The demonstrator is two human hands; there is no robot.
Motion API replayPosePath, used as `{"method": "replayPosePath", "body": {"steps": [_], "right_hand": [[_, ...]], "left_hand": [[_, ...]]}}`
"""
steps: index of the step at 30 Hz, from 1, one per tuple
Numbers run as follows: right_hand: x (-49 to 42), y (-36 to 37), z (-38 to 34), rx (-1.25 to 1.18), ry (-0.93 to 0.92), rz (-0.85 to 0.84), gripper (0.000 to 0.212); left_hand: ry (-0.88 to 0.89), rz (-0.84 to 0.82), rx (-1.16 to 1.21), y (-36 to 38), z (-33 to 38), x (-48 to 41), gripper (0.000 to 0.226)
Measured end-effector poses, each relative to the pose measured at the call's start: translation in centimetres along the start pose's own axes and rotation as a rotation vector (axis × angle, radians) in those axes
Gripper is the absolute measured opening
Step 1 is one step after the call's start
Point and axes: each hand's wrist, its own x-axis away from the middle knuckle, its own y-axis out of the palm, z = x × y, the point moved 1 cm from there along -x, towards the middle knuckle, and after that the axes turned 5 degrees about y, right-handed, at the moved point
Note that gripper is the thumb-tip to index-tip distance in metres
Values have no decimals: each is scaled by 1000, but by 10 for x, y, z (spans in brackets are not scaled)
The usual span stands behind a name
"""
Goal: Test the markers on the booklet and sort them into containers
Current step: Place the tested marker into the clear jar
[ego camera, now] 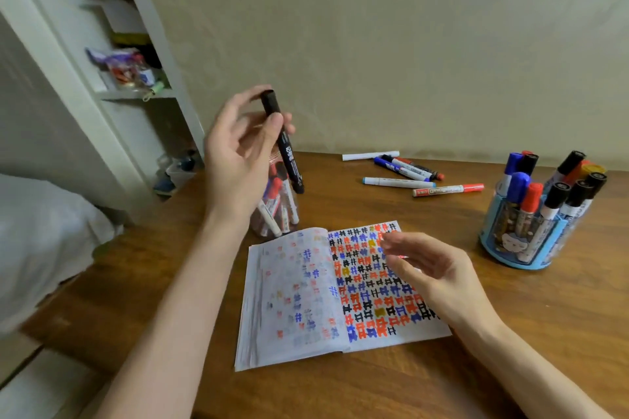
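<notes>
Plainly, the left hand [238, 160] has its thumb and fingers clamped on a black marker [285, 146], holding it tilted above a clear jar [259, 229] that already has several markers in it. The marker's lower end hangs near the jar's right side rather than over the middle. I think a release from here could strike the rim and bounce out. The jar stands close to the counter's [476, 367] left end, so a knock from the wrist could tip it or send a marker rolling off toward the bed [41, 231]. I cannot tell which end carries the cap; if the tip is bare, it would dry out or mark the others.

The right hand [432, 269] hovers just above the booklet's [306, 299] right page, fingers apart and loose, gripping nothing. That page is crowded with coloured test marks (fresh ink may be among them), and a lowered palm could smear them.

Sorting error is the other risk, since a blue holder [520, 248] at the right, well apart from the jar, also holds markers.

Loose markers [408, 173] and a white paper strip [371, 155] lie near the wall behind the booklet, untested as far as I can judge. Nothing blocks the jar's mouth except its own contents leaning inside. A cluttered shelf [136, 93] stands at the left.
</notes>
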Motion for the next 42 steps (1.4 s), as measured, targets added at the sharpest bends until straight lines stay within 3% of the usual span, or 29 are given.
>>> {"method": "replayPosePath", "body": {"steps": [5,22,35,39,42], "right_hand": [[-1,1,-1,-4,-1,2,28],[-6,2,7,-16,40,-9,23],[-7,3,9,-55,81,-22,22],[-7,2,10,-52,83,-21,22],[-7,2,11,-47,77,-19,21]], "left_hand": [[196,108,-115,-34,6,-51,32],[3,-68,-422,-37,-62,-41,29],[59,-149,-557,-45,-82,-24,26],[84,-217,-723,-45,-100,-10,46],[94,-199,-730,-44,-105,-6,44]]}}
